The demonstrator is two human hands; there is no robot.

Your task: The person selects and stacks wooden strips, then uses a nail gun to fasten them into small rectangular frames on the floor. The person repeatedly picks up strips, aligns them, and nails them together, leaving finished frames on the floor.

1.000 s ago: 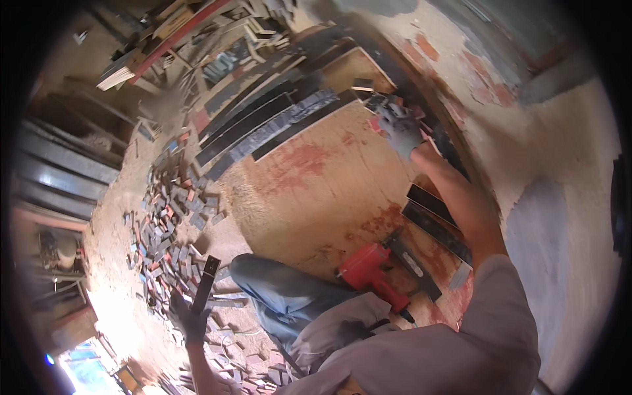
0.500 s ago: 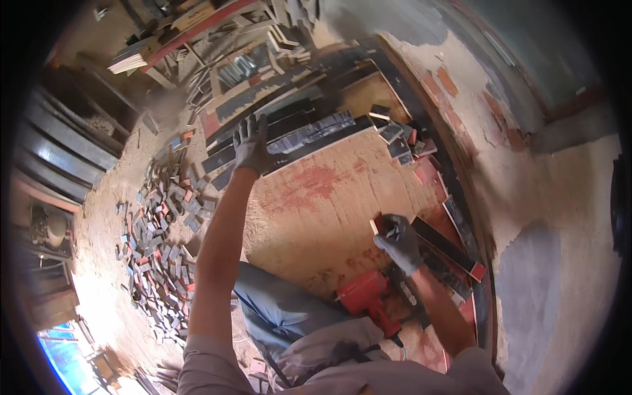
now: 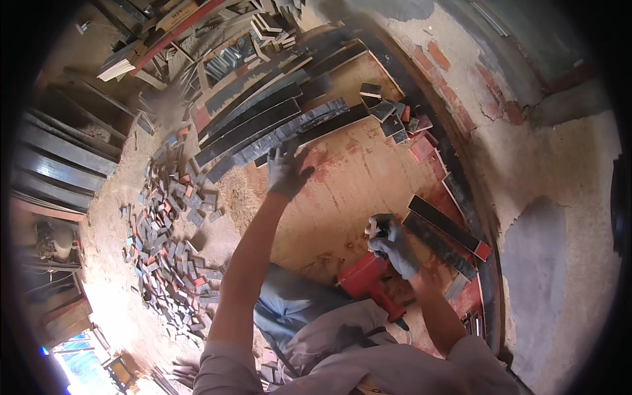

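Observation:
My left hand, in a grey glove, is at the near edge of a row of long dark planks. Its thumb stands apart from the fingers, and the fingertips meet the edge of the nearest plank; nothing shows in its grasp. In my right hand, also gloved, a small wood block is pinched, pale edge showing. Just below that hand lies a red nail gun on the large wooden panel, beside my lap. Two dark wood strips rest to the right of it.
A broad heap of small block offcuts covers the floor to the left. Several short dark blocks are piled at the panel's far right. Along the right runs a wall with peeling plaster. Stacked dark boards stand far left.
My left hand has come off the top of the dark planks, nearer to me and to the right. The right hand, with the small block, has turned slightly and lies close above the nail gun.

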